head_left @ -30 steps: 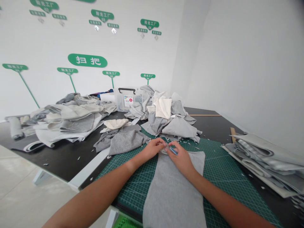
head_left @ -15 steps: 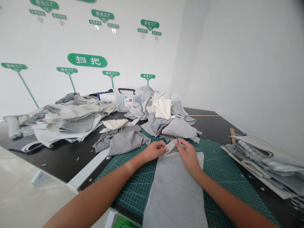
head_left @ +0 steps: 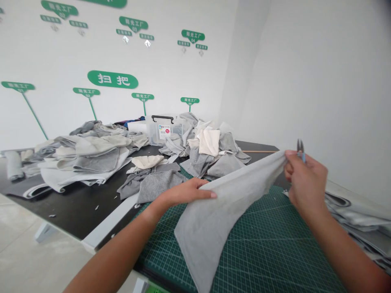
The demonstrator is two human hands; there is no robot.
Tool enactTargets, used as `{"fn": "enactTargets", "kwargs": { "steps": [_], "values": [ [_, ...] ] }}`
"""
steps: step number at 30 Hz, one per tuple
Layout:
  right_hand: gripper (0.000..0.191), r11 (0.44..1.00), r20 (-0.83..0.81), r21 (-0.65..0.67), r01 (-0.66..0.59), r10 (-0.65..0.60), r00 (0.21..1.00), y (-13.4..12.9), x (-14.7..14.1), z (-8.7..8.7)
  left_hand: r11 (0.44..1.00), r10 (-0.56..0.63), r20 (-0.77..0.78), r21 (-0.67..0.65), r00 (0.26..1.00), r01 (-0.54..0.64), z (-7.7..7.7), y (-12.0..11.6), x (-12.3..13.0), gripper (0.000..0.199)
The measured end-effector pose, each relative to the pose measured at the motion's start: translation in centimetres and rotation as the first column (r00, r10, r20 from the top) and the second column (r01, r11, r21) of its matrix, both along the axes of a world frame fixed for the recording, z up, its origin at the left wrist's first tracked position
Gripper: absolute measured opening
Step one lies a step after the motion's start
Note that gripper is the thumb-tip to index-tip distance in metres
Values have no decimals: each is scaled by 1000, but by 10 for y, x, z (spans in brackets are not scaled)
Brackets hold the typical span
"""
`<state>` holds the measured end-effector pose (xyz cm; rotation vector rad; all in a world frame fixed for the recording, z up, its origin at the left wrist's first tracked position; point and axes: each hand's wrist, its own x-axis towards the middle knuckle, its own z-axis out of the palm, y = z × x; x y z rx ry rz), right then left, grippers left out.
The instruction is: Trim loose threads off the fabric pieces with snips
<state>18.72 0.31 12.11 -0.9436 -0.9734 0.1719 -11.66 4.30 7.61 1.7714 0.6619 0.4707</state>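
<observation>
A light grey cloth (head_left: 214, 207) is stretched up to the right above the green cutting mat (head_left: 262, 248). My right hand (head_left: 307, 179) pinches its upper right corner and also holds small blue-handled snips (head_left: 301, 150), their blades pointing up. Near the middle of the cloth's top edge, my left hand (head_left: 195, 190) grips it between thumb and fingers. The cloth's lower end hangs down to the mat.
Grey and white cloth heaps lie on the black table (head_left: 82, 211) at the left (head_left: 88, 150) and centre back (head_left: 207, 146). Behind stands a clear plastic box (head_left: 157, 132). Folded cloths (head_left: 360, 211) are stacked at the right, partly behind my right arm.
My right hand has moved up and to the right, lifting the cloth's corner and the snips. The cloth, earlier flat toward me, now slants across the mat. My left hand stays near its place.
</observation>
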Motion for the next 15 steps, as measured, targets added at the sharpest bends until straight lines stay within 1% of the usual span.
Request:
{"fn": "enactTargets", "kwargs": {
  "steps": [2, 5, 8, 10, 11, 13, 15],
  "values": [
    [28, 995, 0, 97, 31, -32, 1000, -8, 7, 14, 1000, 9, 32, -15, 999, -9, 15, -3, -9, 40],
    [22, 981, 3, 187, 47, -48, 999, -20, 16, 31, 990, 51, 118, -134, 992, -35, 32, -7, -24, 39],
    [13, 967, 14, 250, 54, -59, 998, -31, 23, 44, 959, 160, 181, -263, 970, -109, 40, -9, -36, 40],
    [11, 960, 14, 272, 64, -70, 997, -36, 27, 50, 941, 219, 199, -301, 955, -153, 43, -7, -42, 42],
    [12, 959, 8, 276, 66, -71, 997, -37, 29, 51, 941, 228, 204, -296, 952, -162, 44, -6, -44, 42],
    [14, 961, -20, 268, 69, -66, 998, -39, 35, 54, 958, 205, 212, -245, 955, -152, 45, -2, -47, 42],
    [15, 967, -59, 243, 75, -63, 996, -39, 40, 55, 979, 182, 224, -127, 957, -157, 45, 2, -48, 37]
  ]
}}
